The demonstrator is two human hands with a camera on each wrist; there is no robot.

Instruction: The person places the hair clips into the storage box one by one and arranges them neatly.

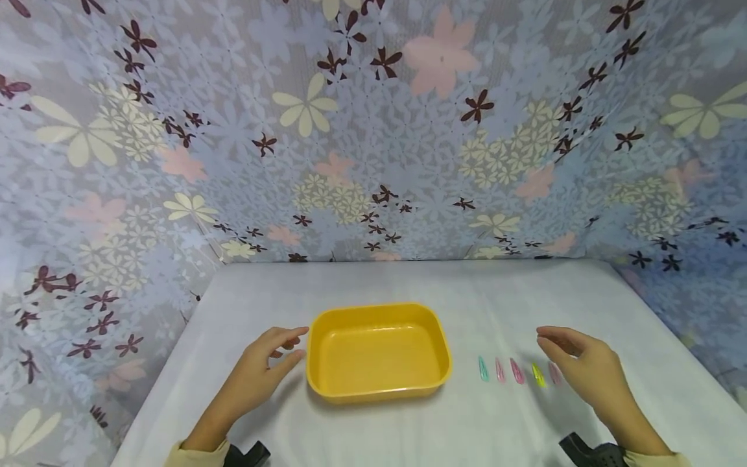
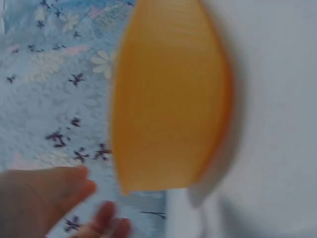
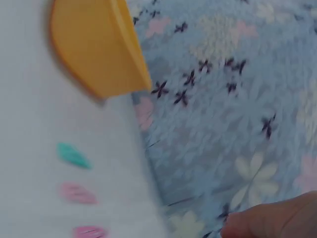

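Observation:
A yellow rectangular tray [image 1: 379, 394] with raised walls sits mid-table, bare inside. Just off its left wall hovers my left hand [image 1: 257, 370], thumb and fingers apart and holding nothing. My right hand [image 1: 592, 370] hangs over the right side of the table, fingers loosely bent with nothing between them. Beneath and left of it lies a row of snap hair clips: a teal hair clip [image 1: 483, 368], a light pink hair clip [image 1: 500, 370], a deeper pink hair clip [image 1: 517, 371], a yellow-green hair clip [image 1: 538, 375] and another pink hair clip [image 1: 554, 373], partly near the right thumb.
A white cloth [image 1: 467, 421] covers the table. Floral fabric [image 1: 373, 162] hangs behind the table and along both sides. Black wrist straps with camera mounts show on both forearms at the lower edge of the head view.

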